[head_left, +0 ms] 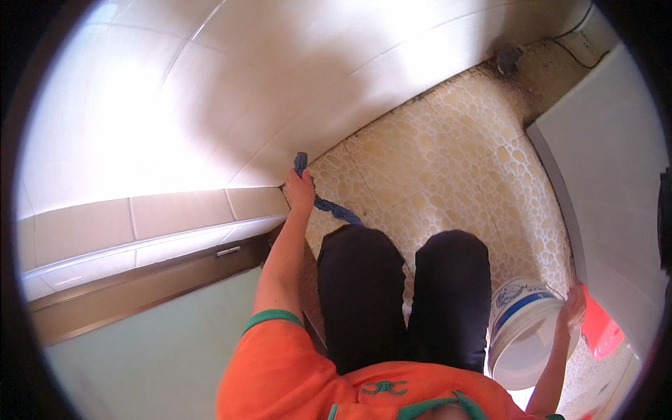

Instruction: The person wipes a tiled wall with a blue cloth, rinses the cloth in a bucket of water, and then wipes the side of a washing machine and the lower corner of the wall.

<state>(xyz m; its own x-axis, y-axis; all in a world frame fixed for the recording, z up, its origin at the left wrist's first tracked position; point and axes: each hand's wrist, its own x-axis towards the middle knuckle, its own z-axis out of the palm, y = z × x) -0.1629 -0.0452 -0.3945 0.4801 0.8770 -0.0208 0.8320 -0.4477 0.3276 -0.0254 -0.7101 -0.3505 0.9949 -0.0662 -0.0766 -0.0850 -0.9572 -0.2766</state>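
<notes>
My left hand (301, 192) is closed around a twisted dark blue-grey cloth (337, 209), near the corner where the white wall meets the doorway. One end of the cloth sticks up above my fist. The rest trails over the floor toward my knee. At the lower right, my right hand (574, 309) grips the rim of a white plastic bucket (501, 318) with a blue band. The bucket is tilted with its mouth toward me, and what it contains is hard to make out.
Pebble-patterned yellow tiles (434, 175) cover the floor, bordered by a white tiled wall (280, 84). A red plastic item (600, 325) stands behind the bucket. A pale panel (602, 182) bounds the right side. A dark round object (507, 57) sits in the far corner. A frosted door (154, 343) is at left.
</notes>
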